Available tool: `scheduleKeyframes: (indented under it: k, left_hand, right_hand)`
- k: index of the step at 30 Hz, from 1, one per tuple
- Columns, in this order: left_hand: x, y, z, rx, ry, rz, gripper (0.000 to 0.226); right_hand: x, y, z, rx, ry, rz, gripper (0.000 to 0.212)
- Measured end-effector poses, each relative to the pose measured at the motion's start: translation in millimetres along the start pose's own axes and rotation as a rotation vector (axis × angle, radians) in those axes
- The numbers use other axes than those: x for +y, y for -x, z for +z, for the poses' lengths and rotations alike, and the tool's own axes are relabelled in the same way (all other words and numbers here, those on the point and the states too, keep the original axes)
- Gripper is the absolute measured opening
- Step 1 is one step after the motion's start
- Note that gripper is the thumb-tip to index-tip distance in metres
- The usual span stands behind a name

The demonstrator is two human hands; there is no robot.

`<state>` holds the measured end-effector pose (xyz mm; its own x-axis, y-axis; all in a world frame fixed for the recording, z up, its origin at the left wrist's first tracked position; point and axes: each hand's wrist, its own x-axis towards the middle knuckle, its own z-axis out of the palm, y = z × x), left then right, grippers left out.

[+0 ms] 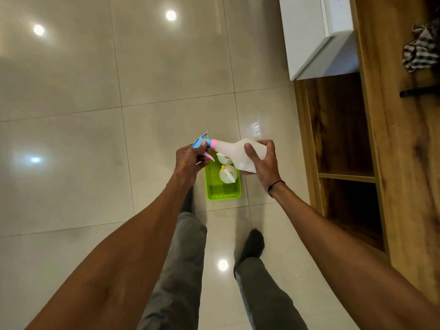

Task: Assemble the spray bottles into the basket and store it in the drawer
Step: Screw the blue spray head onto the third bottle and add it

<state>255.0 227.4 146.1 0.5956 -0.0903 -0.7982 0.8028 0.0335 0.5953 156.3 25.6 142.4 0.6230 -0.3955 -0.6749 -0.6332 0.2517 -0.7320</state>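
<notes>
A white translucent spray bottle (234, 151) lies sideways in the air above the floor. My right hand (263, 160) grips its body. My left hand (189, 159) holds its blue and pink spray head (202, 142), which sits at the bottle's pink neck collar. Below them a green plastic basket (222, 192) rests on the floor tiles. Two white spray bottles stand inside it: one with a yellow cap (228, 173), the other (223, 158) partly hidden by the held bottle.
A wooden cabinet (390, 148) runs along the right side, with open shelf compartments (345, 129) facing the floor. A white open drawer (314, 34) juts out at the top right. A striped cloth (420, 48) lies on the cabinet top. My legs stand behind the basket.
</notes>
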Motion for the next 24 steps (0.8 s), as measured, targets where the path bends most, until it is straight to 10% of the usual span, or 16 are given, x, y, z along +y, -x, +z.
scheduleKeyframes:
  k: [5,15,24]
  left_hand:
    - [0,1,-13,-0.121,-0.143,0.111,0.019]
    - [-18,16,-23,-0.058,-0.193,0.232,0.018]
    - [-69,39,-60,-0.417,-0.178,-0.058,0.051]
  right_hand:
    - [-12,-11,-8,-0.294,-0.179,0.607,0.078]
    - [1,-1,49,0.093,-0.457,0.49,0.077]
    - [46,12,85,0.071,-0.617,0.69,0.068]
